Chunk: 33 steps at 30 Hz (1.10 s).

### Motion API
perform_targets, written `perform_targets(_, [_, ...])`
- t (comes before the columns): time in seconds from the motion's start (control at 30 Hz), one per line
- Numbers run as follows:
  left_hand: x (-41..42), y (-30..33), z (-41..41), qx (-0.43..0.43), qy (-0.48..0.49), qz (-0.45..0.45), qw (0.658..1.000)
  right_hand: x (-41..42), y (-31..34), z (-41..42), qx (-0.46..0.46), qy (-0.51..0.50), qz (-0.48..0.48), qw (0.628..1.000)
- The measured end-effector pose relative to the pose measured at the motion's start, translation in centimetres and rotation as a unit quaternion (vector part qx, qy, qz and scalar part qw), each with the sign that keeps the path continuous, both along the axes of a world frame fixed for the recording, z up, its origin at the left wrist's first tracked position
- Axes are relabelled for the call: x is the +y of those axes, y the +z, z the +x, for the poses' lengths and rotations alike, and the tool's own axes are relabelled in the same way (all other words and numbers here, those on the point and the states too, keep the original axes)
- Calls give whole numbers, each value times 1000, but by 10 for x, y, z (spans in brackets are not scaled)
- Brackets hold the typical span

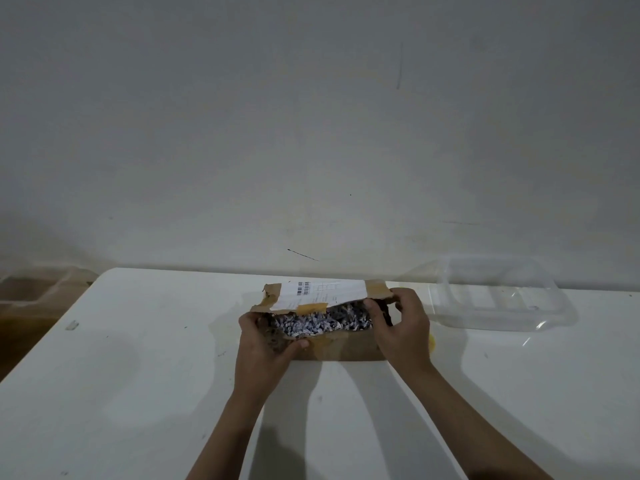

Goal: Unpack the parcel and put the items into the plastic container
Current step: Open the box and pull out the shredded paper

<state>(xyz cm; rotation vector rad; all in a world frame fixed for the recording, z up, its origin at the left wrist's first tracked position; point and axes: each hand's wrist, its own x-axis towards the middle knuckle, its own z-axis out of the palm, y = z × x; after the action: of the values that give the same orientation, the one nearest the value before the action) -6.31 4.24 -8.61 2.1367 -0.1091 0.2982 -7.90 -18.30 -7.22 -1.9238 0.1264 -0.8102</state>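
A brown cardboard parcel [346, 348] with a white shipping label [322, 292] lies on the white table [138, 375], its top torn open. Shredded black-and-white paper filling [322, 323] shows inside. My left hand [263, 344] grips the parcel's left end, thumb on the front flap. My right hand [398, 327] holds the right end, fingers curled into the opening. A clear plastic container [498, 299] stands to the right of the parcel, open at the top. Any items under the filling are hidden.
A grey wall rises just behind the table. Beyond the table's left edge, brown cardboard boxes [31, 289] sit lower down. A small yellow patch [432, 341] peeks out beside my right wrist.
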Motion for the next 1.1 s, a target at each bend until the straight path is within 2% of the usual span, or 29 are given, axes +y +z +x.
perform_targets(0.13, [5, 4, 5, -4, -19, 19, 1000, -7, 0, 6, 4, 30, -25, 999])
perform_targets(0.4, [15, 21, 14, 42, -71, 81, 993, -16, 6, 16, 31, 88, -82, 992])
perform_targets(0.57, [10, 22, 19, -48, -19, 162, 985, -20, 4, 24, 70, 106, -104, 986])
perform_targets(0.77, [-1, 26, 27, -44, -55, 238, 969, -22, 10, 27, 101, 114, -113, 982])
perform_targets(0.93, [-3, 24, 35, -23, -68, 212, 975, -17, 9, 20, 114, 94, -131, 980])
perform_targets(1.1, [-2, 18, 32, -51, -100, 182, 977, -14, 3, 11, 127, 85, -153, 976])
